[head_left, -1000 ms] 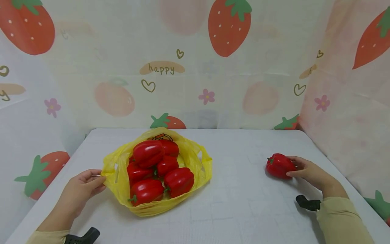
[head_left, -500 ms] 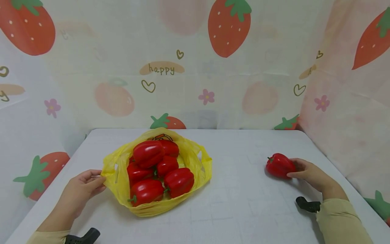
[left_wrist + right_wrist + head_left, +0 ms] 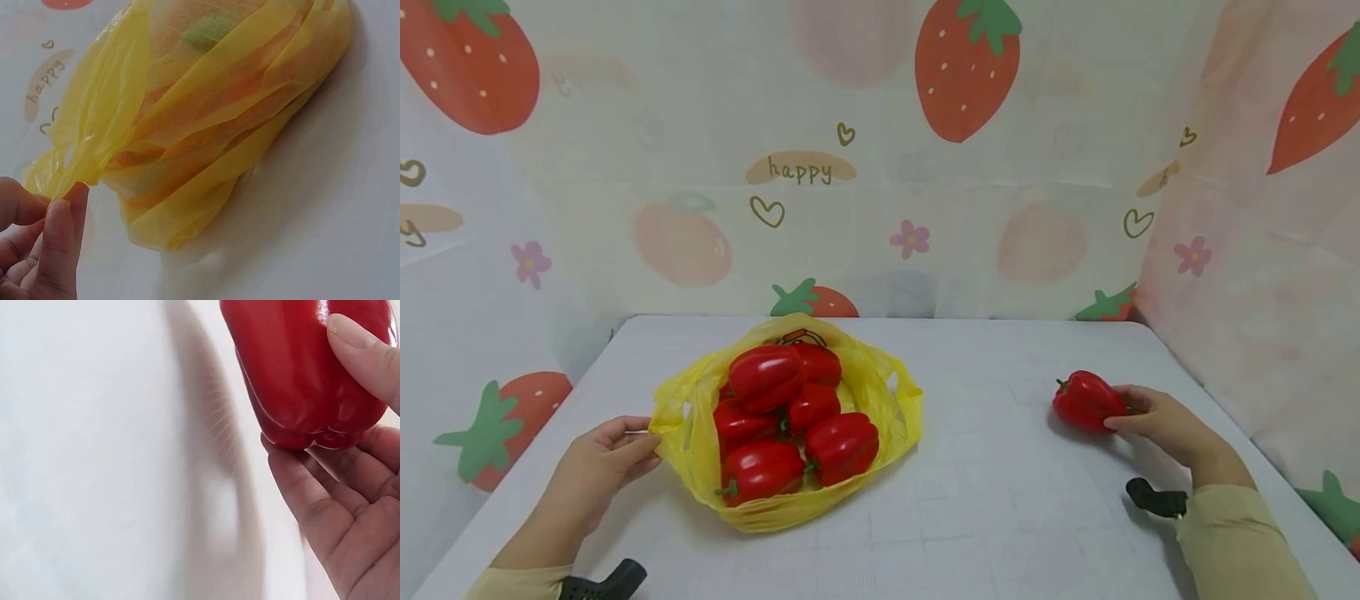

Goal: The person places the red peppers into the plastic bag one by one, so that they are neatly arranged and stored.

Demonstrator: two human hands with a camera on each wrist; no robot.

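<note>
A yellow plastic bag (image 3: 745, 521) lies open on the table, with several red bell peppers (image 3: 766, 379) inside it. My left hand (image 3: 598, 467) pinches the bag's left handle between thumb and fingers; the left wrist view shows the thumb and fingertips meeting on the gathered yellow film (image 3: 94, 144). Over at the right, my right hand (image 3: 1168, 425) grips a single red bell pepper (image 3: 1086, 402) by its blunt end, green stem pointing left. In the right wrist view the thumb presses one side of that pepper (image 3: 300, 369), and the other fingers are under its lobed end.
The white table (image 3: 970, 467) stretches between the bag and the right hand. A fabric backdrop (image 3: 865, 208) printed with strawberries and hearts rises behind the table and along its sides. A black wrist mount (image 3: 1156, 498) sticks out from the right sleeve.
The pepper in my right hand has risen slightly, and its shadow now shows more below it. My left hand and the bag have stayed where they were.
</note>
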